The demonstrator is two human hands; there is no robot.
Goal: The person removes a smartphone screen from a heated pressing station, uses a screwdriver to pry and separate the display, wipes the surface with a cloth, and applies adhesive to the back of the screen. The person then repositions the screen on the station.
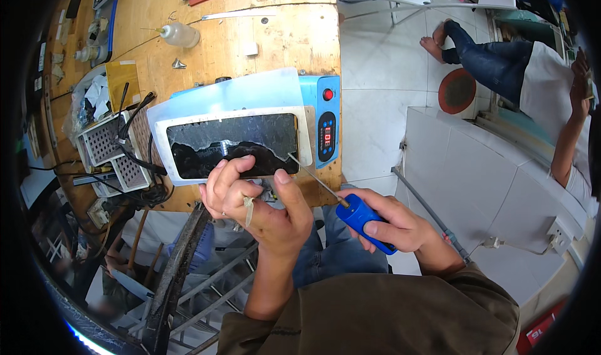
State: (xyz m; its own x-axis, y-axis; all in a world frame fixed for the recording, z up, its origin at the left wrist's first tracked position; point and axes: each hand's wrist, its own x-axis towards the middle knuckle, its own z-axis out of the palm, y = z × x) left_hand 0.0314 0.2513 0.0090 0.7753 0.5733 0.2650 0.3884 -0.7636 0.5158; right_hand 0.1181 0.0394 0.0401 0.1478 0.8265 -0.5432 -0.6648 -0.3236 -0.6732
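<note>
A phone-sized dark panel [231, 143] lies face up, with a matte grey layer [231, 129] over its far part, ending in a jagged edge. Its near part is glossy black. Beneath it are a white tray [305, 136] and a translucent sheet [250, 89], over a blue machine [328, 148] with a lit display. My right hand [397, 225] is closed around a blue-handled tool [363, 223] with a long thin metal shaft, whose tip meets the panel's near right corner. My left hand [263, 205] is open at the panel's near edge, fingertips against it, a yellowish scrap on one finger.
A small plastic bottle [180, 34] with a needle tip and a white block [250, 49] stand farther back on the wooden table [294, 36]. At left are perforated plastic baskets [103, 142] and tangled black cables [150, 161]. Another person [519, 73] sits at right.
</note>
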